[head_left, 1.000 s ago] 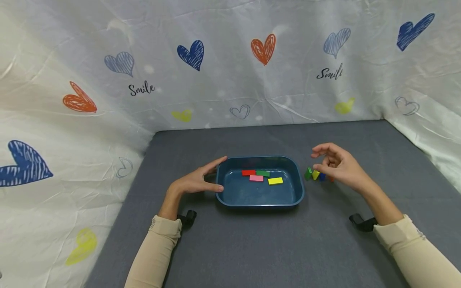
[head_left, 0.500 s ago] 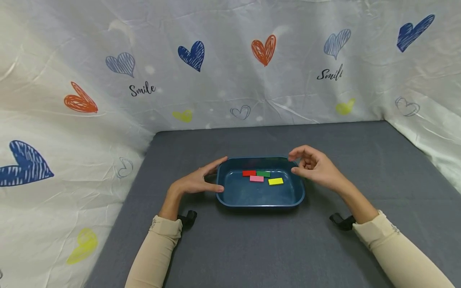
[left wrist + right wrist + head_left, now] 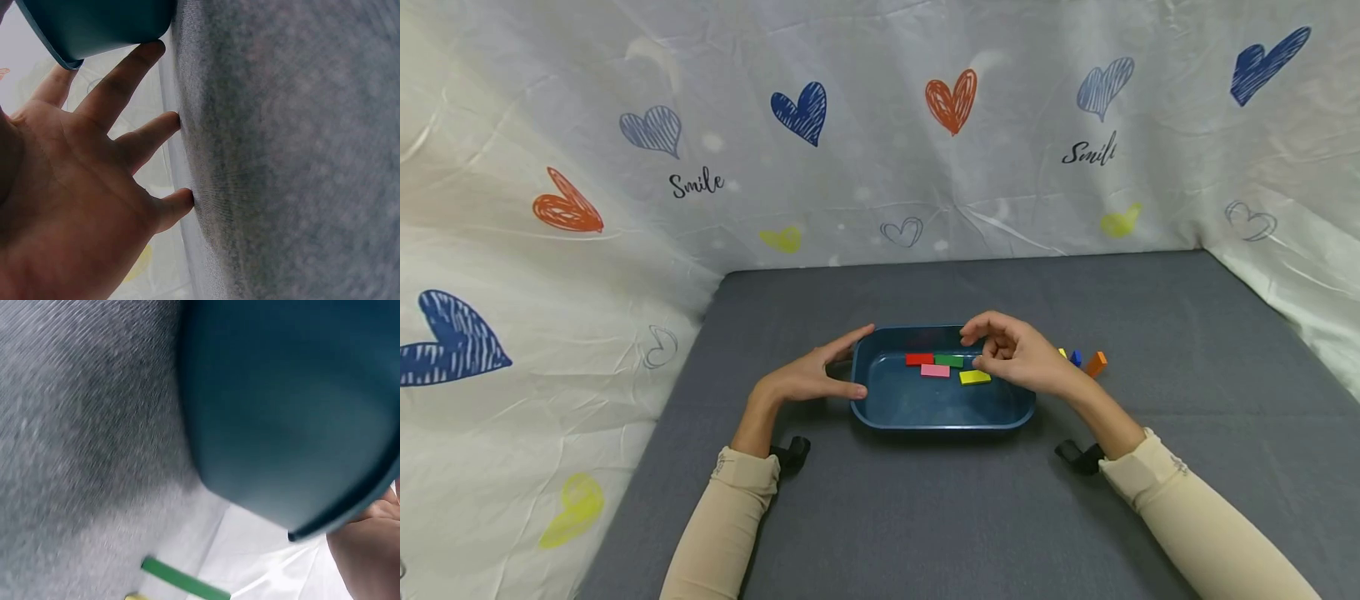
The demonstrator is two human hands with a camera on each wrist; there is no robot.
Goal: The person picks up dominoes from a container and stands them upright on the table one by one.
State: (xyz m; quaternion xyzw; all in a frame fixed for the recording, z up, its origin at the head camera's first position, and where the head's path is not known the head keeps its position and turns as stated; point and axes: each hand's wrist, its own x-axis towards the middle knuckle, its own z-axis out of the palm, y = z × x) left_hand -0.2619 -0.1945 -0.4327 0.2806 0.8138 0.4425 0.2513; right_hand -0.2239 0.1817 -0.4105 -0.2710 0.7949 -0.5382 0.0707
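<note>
A dark blue rectangular tray (image 3: 925, 412) rests on the grey cloth. Flat inside it lie a red block (image 3: 919, 359), a green block (image 3: 949, 361), a pink block (image 3: 935, 371) and a yellow block (image 3: 975, 377), all thin and domino-like. My left hand (image 3: 805, 379) is at the tray's left end, its fingers spread and straight; in the left wrist view a fingertip touches the tray's outside. Over the tray's right part hovers my right hand (image 3: 1018, 354), fingers loosely bent, thumb apart from the index finger, no block visible between them.
Right of the tray, partly behind my right hand, stand a blue block (image 3: 1076, 358), an orange block (image 3: 1096, 364) and a yellow one. The right wrist view adds a standing green block (image 3: 184, 578). A white printed curtain (image 3: 850, 192) borders the table's back and sides.
My right hand has moved left, from above the standing blocks to over the tray's right part. The blue and orange blocks have come into clearer sight. My left hand has stayed in place.
</note>
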